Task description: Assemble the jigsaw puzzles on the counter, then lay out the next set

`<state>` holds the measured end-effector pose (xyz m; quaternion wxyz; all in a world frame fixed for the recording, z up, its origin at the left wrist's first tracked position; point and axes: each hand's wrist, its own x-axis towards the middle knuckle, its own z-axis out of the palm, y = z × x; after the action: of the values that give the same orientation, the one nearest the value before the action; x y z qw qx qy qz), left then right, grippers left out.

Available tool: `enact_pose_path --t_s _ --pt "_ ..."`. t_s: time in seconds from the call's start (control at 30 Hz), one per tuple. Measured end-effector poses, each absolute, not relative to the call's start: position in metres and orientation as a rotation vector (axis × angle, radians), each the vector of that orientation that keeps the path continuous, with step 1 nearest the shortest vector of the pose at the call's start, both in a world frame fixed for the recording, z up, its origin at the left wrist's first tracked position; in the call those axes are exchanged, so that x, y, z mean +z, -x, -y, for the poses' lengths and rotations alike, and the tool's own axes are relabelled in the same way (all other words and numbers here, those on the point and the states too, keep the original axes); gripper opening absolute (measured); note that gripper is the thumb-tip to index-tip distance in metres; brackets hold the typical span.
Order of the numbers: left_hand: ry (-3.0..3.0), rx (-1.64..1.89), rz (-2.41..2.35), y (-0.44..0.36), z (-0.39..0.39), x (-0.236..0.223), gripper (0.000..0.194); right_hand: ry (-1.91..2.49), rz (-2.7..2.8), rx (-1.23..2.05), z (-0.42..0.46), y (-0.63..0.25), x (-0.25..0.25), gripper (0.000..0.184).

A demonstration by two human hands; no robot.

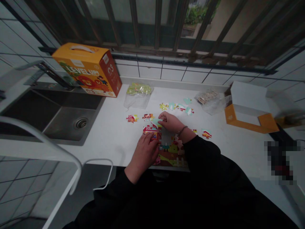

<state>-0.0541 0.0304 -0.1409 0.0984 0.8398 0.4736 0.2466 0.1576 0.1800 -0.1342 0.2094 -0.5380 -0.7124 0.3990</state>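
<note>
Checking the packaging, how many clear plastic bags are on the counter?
2. One clear plastic bag lies beside the orange puzzle box; the other lies by the open orange carton at right. Others could be hidden.

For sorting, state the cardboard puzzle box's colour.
The cardboard puzzle box is orange-yellow, its end red; best in head view.

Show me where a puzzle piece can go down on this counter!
The white counter has room between the sink and the loose pieces, and between the orange box and the rightmost piece. It's crowded around the left hand and right hand at the puzzle.
</note>
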Motion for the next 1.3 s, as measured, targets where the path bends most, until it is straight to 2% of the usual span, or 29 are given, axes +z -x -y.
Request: enact_pose_path --t_s 0.2,0.4,0.53,0.8,1.3 --pt "-2.509 0.708 -1.417 0.054 -0.031 -0.140 0.022 1.516 1.969 1.093 -0.180 -0.158 -0.135 0.017" --pt "-2.516 0.668 -1.439 0.052 -0.032 -0.142 0.046 1.464 2.050 0.931 -0.173 -0.149 -0.126 0.022" --pt "-2.502 0.663 -1.442 0.051 -0.033 -0.143 0.053 1.497 1.928 0.961 -0.173 -0.150 -0.123 0.026" --pt "-2.463 0.664 -1.442 0.051 -0.033 -0.139 0.051 1.605 1.991 0.985 -0.154 -0.178 -0.124 0.020" --pt "-2.474 0.681 -1.443 0.052 -0.033 -0.142 0.050 1.619 2.074 0.729 -0.140 -0.178 -0.129 0.022"
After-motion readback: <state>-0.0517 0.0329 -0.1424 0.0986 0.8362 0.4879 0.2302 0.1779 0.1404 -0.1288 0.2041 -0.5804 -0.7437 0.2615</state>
